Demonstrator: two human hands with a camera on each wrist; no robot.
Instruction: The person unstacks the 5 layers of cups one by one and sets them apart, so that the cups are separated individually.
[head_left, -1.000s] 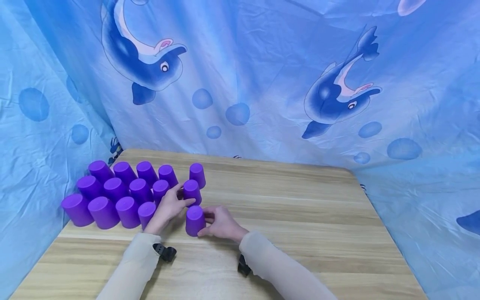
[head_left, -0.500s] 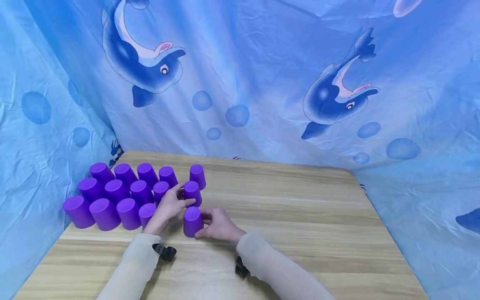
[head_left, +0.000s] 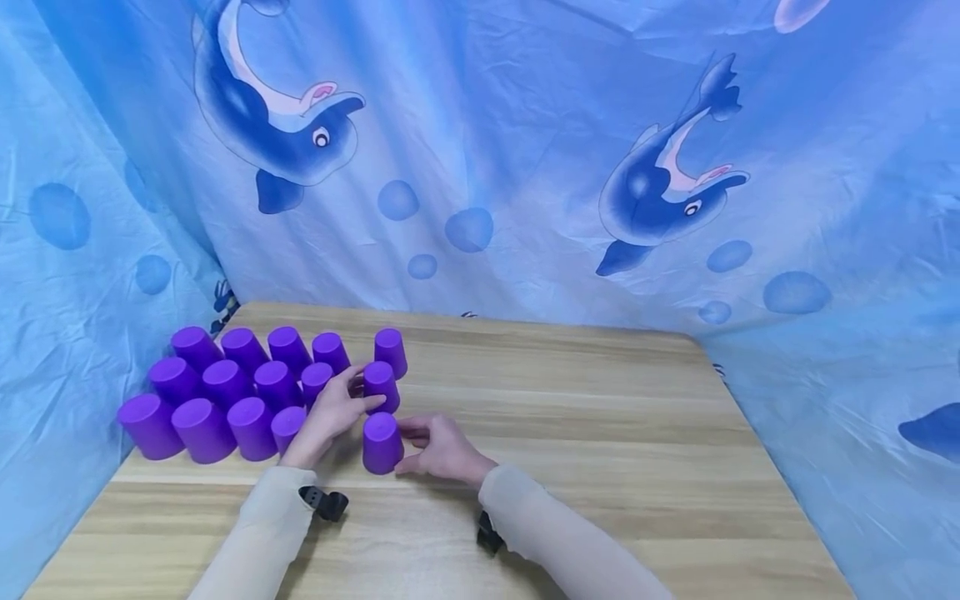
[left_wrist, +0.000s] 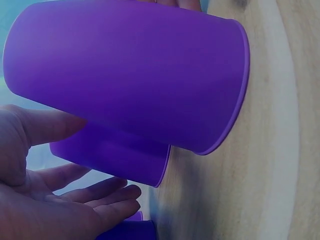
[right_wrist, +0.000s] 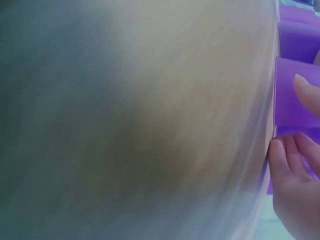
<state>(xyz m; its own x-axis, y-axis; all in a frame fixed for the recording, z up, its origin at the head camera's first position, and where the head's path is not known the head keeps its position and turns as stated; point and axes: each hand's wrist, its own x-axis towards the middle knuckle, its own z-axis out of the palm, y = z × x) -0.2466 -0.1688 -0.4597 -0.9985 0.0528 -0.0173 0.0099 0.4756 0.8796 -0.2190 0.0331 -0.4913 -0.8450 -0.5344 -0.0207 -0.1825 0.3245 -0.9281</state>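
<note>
Several upside-down purple cups stand on the table. My left hand (head_left: 335, 411) reaches to the middle cup (head_left: 381, 387) of the right-hand column, thumb on its near side and fingers on its far left side. In the left wrist view the thumb and fingers of this left hand (left_wrist: 50, 195) lie on either side of that cup (left_wrist: 115, 155). My right hand (head_left: 448, 450) is at the right side of the nearest cup (head_left: 382, 446) with spread thumb and fingers; whether it still touches is unclear. The column's far cup (head_left: 390, 352) stands untouched.
Left of the column, several purple cups (head_left: 202, 429) stand in three rows close to my left forearm. The wooden table (head_left: 600, 433) extends to the right. Blue dolphin-print cloth (head_left: 487, 150) hangs behind and at both sides.
My right hand slides the nearest cup slightly left, in line with the column, then eases a little away from it. My left hand stays at the middle cup. The head view shifts slightly.
</note>
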